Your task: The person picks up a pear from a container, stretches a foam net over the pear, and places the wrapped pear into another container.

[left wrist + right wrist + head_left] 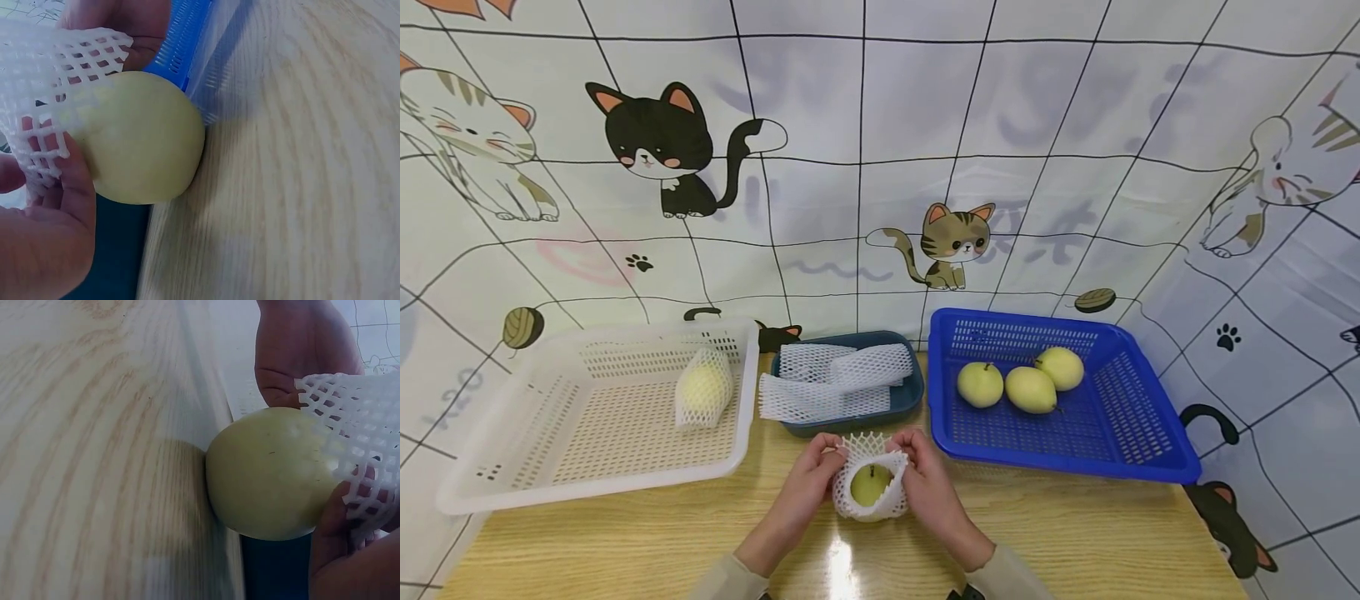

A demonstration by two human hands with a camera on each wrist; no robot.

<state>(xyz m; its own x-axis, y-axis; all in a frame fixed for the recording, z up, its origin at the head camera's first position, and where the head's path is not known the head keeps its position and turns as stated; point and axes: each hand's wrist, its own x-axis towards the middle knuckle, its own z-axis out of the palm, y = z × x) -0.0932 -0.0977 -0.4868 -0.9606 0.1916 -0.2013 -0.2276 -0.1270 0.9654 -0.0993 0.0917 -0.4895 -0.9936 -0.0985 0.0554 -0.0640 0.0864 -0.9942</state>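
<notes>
A yellow-green pear (870, 485) stands on the table with its stem up, partly inside a white foam net sleeve (892, 503). My left hand (811, 479) grips the sleeve's left side, and my right hand (931, 487) grips its right side. In the left wrist view the lower part of the pear (147, 140) is bare and touches the wood, while the net (56, 81) covers its upper part. The right wrist view shows the same bare pear (272, 475) below the net's edge (356, 425), with fingers curled at the mesh.
Behind the hands, a dark teal tray (913, 392) holds several flat foam net sleeves (827, 392). The blue basket (1060, 462) at right contains 3 bare pears (1030, 390). At left, a white basket (617, 483) has one net-covered pear (704, 388). All stand on a wooden table (625, 542).
</notes>
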